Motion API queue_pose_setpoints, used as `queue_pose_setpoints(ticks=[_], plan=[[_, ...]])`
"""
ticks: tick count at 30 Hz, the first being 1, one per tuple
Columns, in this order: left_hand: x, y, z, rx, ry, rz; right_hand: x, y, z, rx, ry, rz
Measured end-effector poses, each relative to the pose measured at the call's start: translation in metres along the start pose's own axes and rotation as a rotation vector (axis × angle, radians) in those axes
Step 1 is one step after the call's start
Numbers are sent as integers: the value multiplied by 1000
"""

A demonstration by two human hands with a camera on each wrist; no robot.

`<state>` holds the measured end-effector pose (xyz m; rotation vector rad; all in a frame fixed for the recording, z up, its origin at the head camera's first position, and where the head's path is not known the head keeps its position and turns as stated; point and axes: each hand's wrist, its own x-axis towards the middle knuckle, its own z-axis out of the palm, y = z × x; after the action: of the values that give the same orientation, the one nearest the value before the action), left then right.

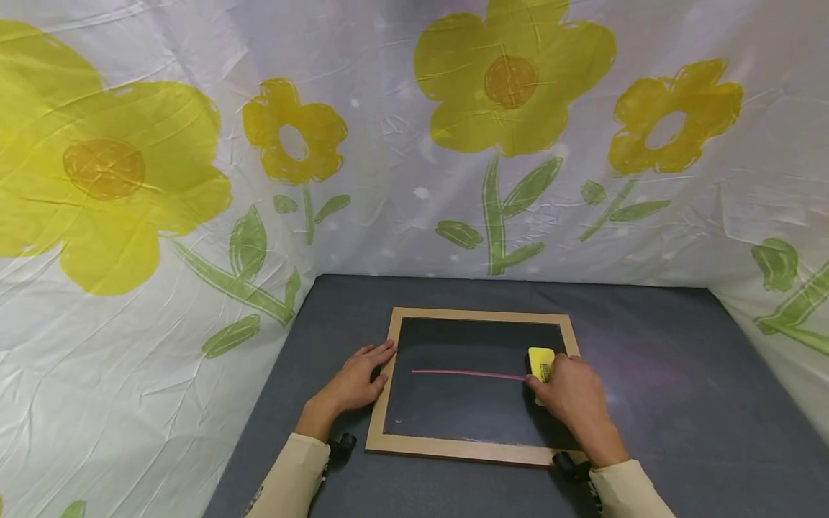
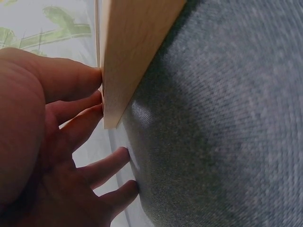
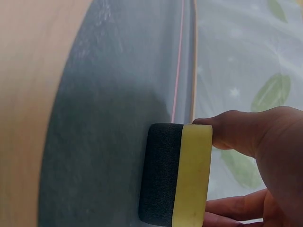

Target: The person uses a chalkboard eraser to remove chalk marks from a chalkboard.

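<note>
A blackboard (image 1: 466, 410) in a light wooden frame lies on the dark cloth, with a pink chalk line (image 1: 453, 372) running across its middle. At the line's right end my right hand (image 1: 575, 392) grips a yellow eraser (image 1: 541, 360). The eraser's black felt side (image 3: 161, 175) faces the board in the right wrist view; whether it presses fully flat is hard to tell. My left hand (image 1: 355, 380) rests at the left side of the wooden frame (image 2: 128, 52). Its thumb and two fingers touch the frame's edge, while the other fingertips (image 2: 124, 153) reach the cloth.
Dark grey cloth (image 1: 686, 403) covers the table around the board. Behind and at the sides hangs a white curtain (image 1: 388, 216) printed with yellow flowers. A small pinkish mark (image 1: 398, 421) shows at the board's lower left.
</note>
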<state>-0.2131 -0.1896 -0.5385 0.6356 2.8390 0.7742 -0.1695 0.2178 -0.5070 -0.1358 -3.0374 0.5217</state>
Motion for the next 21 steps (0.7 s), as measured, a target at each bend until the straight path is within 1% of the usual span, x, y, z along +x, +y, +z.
queue_pose_setpoints(ticks=[7,10,15,16,17,19,21], plan=[[0,1,0,-2,0,4,0,-8,4,-12,9,-31],[1,-3,2,-31,11,12,-1,-12,4,-16,17,-44],[1,-4,3,-26,20,18,0,-17,5,-27,23,-59],[0,-2,0,-15,14,21,0,-17,5,-29,22,-58],[1,-7,4,-8,30,44,0,-18,6,-31,21,-58],[2,-14,8,-21,47,69,1,-20,7,-30,14,-51],[4,-21,13,-30,59,83,2,-21,8,-29,12,-49]])
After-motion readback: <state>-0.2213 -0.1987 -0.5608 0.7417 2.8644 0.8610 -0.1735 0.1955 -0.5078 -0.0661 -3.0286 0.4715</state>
